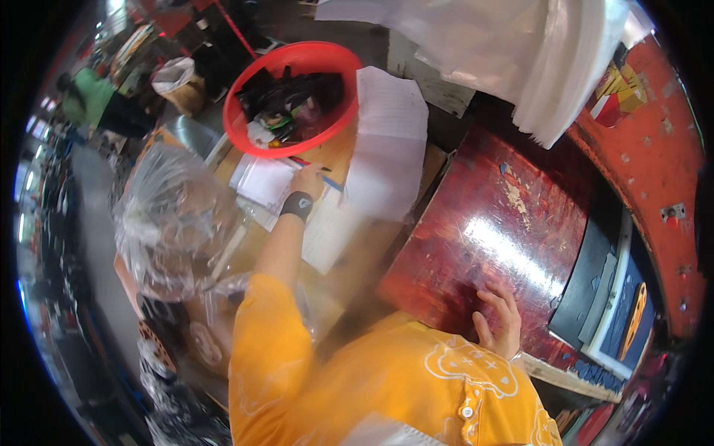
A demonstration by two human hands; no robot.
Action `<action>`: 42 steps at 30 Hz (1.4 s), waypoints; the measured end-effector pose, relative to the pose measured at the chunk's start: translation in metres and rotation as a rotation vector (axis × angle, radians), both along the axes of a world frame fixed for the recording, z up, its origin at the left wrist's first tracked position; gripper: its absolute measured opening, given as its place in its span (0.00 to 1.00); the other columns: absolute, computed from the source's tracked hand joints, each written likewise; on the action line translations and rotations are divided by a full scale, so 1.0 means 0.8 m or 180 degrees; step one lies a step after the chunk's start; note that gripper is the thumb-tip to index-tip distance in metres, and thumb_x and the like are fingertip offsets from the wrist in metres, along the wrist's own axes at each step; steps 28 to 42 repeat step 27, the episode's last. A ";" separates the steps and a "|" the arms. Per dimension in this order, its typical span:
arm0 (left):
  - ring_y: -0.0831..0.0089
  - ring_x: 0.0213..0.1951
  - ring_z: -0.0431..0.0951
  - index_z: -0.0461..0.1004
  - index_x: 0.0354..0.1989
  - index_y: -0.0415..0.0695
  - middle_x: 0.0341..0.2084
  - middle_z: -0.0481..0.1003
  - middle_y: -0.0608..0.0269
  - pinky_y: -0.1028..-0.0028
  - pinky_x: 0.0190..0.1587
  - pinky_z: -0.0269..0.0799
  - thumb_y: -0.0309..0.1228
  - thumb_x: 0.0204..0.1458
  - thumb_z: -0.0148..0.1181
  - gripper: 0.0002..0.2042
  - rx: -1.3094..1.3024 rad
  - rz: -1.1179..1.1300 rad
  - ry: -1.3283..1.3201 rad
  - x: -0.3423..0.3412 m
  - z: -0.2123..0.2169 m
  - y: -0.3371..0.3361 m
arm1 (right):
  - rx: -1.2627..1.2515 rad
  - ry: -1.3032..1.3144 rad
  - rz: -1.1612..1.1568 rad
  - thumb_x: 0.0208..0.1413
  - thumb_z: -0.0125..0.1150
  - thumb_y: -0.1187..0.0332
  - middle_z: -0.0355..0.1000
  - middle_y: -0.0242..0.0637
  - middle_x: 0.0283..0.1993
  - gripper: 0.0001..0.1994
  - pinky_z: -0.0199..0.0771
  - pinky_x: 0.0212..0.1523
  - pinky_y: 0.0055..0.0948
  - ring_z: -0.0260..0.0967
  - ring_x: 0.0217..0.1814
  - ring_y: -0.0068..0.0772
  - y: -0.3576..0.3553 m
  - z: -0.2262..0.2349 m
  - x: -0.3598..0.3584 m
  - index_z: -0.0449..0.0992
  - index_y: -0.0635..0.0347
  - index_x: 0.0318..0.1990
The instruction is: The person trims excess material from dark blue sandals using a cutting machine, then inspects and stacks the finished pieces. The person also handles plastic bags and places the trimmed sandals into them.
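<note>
My left hand [306,181], with a dark band on its wrist, reaches out over papers on a wooden table [349,260]. Its fingers are drawn together around a slim pen [300,160] with a red end and a dark tip. A blue pen [332,184] lies close beside the fingers. Under and left of the hand is a small stack of white paper slips [260,181]; a larger lined sheet [388,134] spreads to the right. On the worn red-brown board [461,223], near its front edge, my right hand [500,320] rests with fingers apart, holding nothing.
Beyond the left hand stands a red basin [238,134] with black plastic and scraps inside. Clear plastic bags [171,215] crowd the left side. White plastic sheets [550,67] hang over the far right, next to an orange-red metal machine [654,134]. A person in green [89,97] is far left.
</note>
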State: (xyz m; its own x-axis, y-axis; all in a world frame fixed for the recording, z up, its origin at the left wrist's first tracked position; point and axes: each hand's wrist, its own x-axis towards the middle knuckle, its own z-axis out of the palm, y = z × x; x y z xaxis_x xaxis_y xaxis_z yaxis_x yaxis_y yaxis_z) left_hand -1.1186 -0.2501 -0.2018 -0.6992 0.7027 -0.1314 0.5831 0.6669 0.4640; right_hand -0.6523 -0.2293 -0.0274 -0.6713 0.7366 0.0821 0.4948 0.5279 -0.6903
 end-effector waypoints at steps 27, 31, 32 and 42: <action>0.60 0.51 0.71 0.63 0.59 0.35 0.50 0.71 0.47 0.66 0.58 0.61 0.34 0.59 0.50 0.22 0.2060 -0.0266 -0.1902 0.071 -0.043 0.093 | -0.1138 0.0412 -0.0628 0.54 0.49 0.72 0.73 0.50 0.38 0.14 0.73 0.38 0.44 0.71 0.40 0.55 0.043 -0.022 -0.165 0.73 0.55 0.49; 0.60 0.51 0.71 0.63 0.59 0.35 0.50 0.71 0.47 0.66 0.58 0.61 0.34 0.59 0.50 0.22 0.2060 -0.0266 -0.1902 0.071 -0.043 0.093 | -0.1138 0.0412 -0.0628 0.54 0.49 0.72 0.73 0.50 0.38 0.14 0.73 0.38 0.44 0.71 0.40 0.55 0.043 -0.022 -0.165 0.73 0.55 0.49; 0.60 0.51 0.71 0.63 0.59 0.35 0.50 0.71 0.47 0.66 0.58 0.61 0.34 0.59 0.50 0.22 0.2060 -0.0266 -0.1902 0.071 -0.043 0.093 | -0.1138 0.0412 -0.0628 0.54 0.49 0.72 0.73 0.50 0.38 0.14 0.73 0.38 0.44 0.71 0.40 0.55 0.043 -0.022 -0.165 0.73 0.55 0.49; 0.60 0.51 0.71 0.63 0.59 0.35 0.50 0.71 0.47 0.66 0.58 0.61 0.34 0.59 0.50 0.22 0.2060 -0.0266 -0.1902 0.071 -0.043 0.093 | -0.1138 0.0412 -0.0628 0.54 0.49 0.72 0.73 0.50 0.38 0.14 0.73 0.38 0.44 0.71 0.40 0.55 0.043 -0.022 -0.165 0.73 0.55 0.49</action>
